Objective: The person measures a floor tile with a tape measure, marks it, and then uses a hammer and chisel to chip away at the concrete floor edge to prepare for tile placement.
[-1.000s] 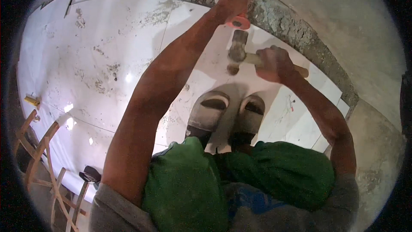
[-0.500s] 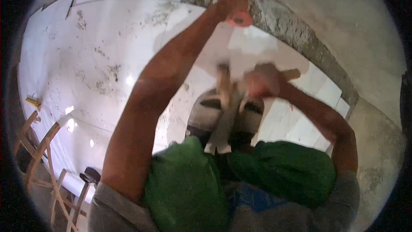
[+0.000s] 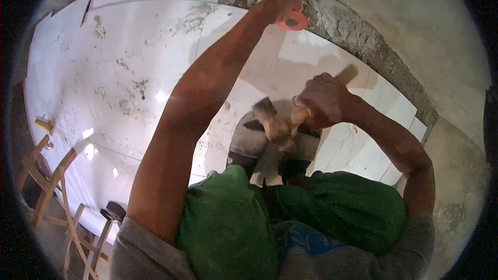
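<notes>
My left hand is closed round a chisel with a round orange hand guard, at the edge where the white tiles meet a rough strip of mortar. The guard's dark centre faces up; the blade end is hidden. My right hand grips a hammer by its wooden handle, whose end sticks out beyond the fist. The hammer head hangs over my feet, apart from the chisel.
Large white tiles, smeared with mortar, cover the floor. A broken mortar strip runs along the bare wall. Wooden frame pieces stand at the lower left, near a small yellow object and a black object.
The hammer, blurred before, has tilted in my right hand, its handle end now pointing more upward and away. My left hand and the chisel have stayed nearly in place.
</notes>
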The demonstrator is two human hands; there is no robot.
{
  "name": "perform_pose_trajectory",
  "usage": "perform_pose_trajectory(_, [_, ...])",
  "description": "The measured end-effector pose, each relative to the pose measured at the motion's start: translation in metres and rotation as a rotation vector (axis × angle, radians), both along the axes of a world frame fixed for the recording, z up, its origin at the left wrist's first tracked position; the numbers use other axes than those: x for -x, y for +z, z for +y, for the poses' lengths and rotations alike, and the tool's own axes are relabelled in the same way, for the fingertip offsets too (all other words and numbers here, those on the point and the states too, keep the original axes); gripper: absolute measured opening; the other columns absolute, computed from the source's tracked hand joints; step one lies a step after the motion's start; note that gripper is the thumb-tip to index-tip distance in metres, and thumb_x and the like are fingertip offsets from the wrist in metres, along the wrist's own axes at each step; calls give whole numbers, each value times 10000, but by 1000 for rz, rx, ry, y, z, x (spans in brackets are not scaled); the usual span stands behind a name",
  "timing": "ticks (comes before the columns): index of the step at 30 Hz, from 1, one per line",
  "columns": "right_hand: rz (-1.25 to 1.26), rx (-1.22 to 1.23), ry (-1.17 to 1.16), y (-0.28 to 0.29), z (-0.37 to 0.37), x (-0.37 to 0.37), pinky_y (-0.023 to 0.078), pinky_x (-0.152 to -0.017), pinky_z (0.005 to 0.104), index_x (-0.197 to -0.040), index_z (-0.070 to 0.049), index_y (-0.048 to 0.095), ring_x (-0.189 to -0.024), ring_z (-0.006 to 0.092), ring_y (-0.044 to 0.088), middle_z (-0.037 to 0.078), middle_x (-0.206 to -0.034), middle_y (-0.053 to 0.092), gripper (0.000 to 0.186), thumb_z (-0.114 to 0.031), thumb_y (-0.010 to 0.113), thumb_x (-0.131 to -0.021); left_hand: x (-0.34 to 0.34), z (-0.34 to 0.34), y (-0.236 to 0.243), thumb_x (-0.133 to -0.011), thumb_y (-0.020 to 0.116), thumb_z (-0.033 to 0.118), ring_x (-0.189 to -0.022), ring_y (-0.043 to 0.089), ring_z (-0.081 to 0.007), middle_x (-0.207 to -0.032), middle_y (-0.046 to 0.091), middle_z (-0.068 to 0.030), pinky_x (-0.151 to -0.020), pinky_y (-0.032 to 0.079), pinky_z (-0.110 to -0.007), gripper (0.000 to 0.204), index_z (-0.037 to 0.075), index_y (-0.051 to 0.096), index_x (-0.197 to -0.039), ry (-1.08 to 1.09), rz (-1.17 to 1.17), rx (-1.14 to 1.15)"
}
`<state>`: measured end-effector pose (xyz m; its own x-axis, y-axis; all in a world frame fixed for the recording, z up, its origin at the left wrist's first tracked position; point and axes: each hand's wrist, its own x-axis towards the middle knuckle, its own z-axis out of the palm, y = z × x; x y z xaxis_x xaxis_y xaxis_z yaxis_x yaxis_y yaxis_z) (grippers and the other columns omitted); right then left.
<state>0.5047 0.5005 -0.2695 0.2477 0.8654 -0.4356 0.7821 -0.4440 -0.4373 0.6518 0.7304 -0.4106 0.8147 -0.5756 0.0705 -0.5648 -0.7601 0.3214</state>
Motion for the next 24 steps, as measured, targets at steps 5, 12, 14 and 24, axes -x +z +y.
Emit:
perform_pose_trajectory(5, [185, 75, -541, -46, -39, -58, 567, -801, 488, -850, -70, 728, -867, 340, 707, 182, -918, 717, 268, -319, 767, -758, -3, 2, -10, -811, 780, 298, -840, 727, -341, -919, 735, -154, -719, 581, -468, 313, 56, 689, -988, -19, 278, 391])
perform_pose_trajectory(12, [42, 120, -389, -3, -36, -7, 554, -904, 525, -916, -78, 734, -959, 407, 677, 174, -967, 712, 270, -314, 721, -787, 26, 12, -64, -897, 752, 356, -892, 715, -325, -1007, 715, -136, -768, 573, -462, 404, 51, 638, -1136, 195, 537, 756])
perform_pose_trajectory(14, [97, 119, -406, 4, -40, 10, 556, -899, 517, -919, -81, 737, -964, 395, 676, 170, -972, 714, 277, -324, 729, -787, 31, 9, -62, -884, 768, 370, -911, 717, -307, -1026, 710, -137, -788, 578, -454, 429, 51, 638, -1139, 159, 587, 712])
perform_pose_trajectory(24, [81, 107, -463, 5, -58, 31, 534, -847, 512, -896, -43, 691, -913, 406, 682, 190, -867, 702, 310, -309, 777, -763, 33, -14, -20, -718, 923, 424, -894, 737, -202, -974, 750, -96, -839, 620, -383, 550, 45, 674, -1030, 249, 841, 809])
